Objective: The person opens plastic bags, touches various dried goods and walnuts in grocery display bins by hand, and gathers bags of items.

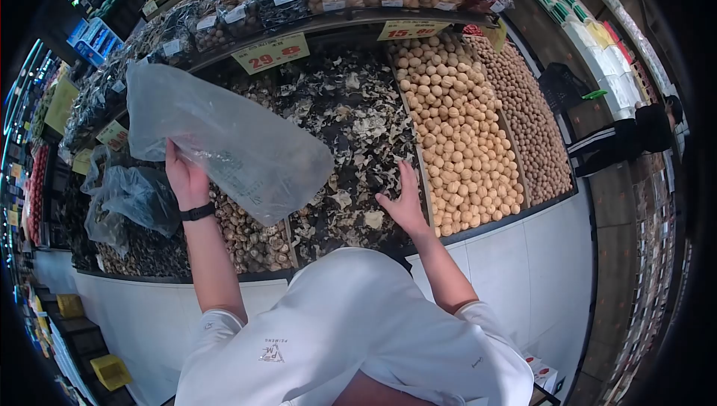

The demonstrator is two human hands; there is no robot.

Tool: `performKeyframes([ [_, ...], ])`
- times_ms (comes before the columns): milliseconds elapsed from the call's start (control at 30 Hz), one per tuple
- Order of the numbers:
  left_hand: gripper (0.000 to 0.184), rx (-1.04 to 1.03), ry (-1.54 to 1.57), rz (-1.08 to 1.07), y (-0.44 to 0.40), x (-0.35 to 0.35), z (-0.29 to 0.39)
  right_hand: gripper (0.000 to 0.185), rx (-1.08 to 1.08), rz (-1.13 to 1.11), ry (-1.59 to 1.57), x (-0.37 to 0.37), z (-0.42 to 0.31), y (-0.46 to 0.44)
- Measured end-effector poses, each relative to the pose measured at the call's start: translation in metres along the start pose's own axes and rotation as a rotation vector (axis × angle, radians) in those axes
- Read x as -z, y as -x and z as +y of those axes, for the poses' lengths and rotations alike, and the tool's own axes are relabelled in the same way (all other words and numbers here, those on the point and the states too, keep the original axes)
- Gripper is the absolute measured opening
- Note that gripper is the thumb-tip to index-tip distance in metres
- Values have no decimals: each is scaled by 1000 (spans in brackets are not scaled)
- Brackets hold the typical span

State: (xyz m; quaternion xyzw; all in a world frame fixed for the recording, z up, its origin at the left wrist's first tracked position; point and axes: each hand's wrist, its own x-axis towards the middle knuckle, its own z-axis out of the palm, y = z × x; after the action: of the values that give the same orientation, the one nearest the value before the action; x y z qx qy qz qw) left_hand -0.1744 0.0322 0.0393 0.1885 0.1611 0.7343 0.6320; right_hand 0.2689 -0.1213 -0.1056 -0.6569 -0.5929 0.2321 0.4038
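A thin, cloudy plastic bag (239,137) is held up by the left hand (188,182), with its fingers closed on the bag's left part. The bag is spread over the bin of dark, curly dried pieces (336,223) and over the small, round dried pieces (258,245) to the left. The bag looks flat, so its mouth may be hard to find, and it cannot be told which end is open. If the sides are stuck together, bits could be spilled outside it. Since the bag is held by one hand only, it could be slipped out of the grip, or its loose far right end could be dragged through the bits. If it is pulled too hard, the thin plastic could be torn.

The right hand (407,208) is held low by the near right part of the dark bin, with its fingers spread wide. Nothing is seen in it, and it cannot be told if the bits are touched. Close by, on the right, are the walnuts (467,144). They could be bumped over the low divider (406,111) and mixed in if the hand is swung that way. By the left wrist, other crumpled bags (142,200) could be snagged.
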Motion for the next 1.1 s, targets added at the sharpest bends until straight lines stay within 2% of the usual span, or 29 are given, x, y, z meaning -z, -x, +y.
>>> performKeyframes([
  [100, 29, 58, 42, -79, 29, 43, 5, 82, 82, -44, 24, 4, -10, 7],
  [167, 32, 36, -15, 179, 50, 52, 1, 77, 128, -75, 21, 7, -16, 12],
  [267, 35, 63, -6, 218, 69, 63, -5, 53, 320, -155, 77, 8, -20, 16],
  [333, 35, 92, 17, 282, 76, 71, -10, 53, 315, -136, 63, 3, -14, 15],
  [467, 35, 158, 62, 181, 78, 100, -11, 49, 205, -89, 2, -1, -6, 6],
  [533, 34, 209, 99, 41, 78, 104, -12, 45, 159, -77, -19, 2, -10, 1],
  [833, 32, 227, 117, 51, 85, 95, -19, 44, 353, -243, 52, 0, -17, 7],
  [1033, 33, 221, 97, 98, 87, 96, -21, 50, 369, -130, 55, 8, -26, -26],
  [1100, 33, 201, 77, 144, 86, 98, -22, 57, 433, -43, 180, 8, -39, -39],
])
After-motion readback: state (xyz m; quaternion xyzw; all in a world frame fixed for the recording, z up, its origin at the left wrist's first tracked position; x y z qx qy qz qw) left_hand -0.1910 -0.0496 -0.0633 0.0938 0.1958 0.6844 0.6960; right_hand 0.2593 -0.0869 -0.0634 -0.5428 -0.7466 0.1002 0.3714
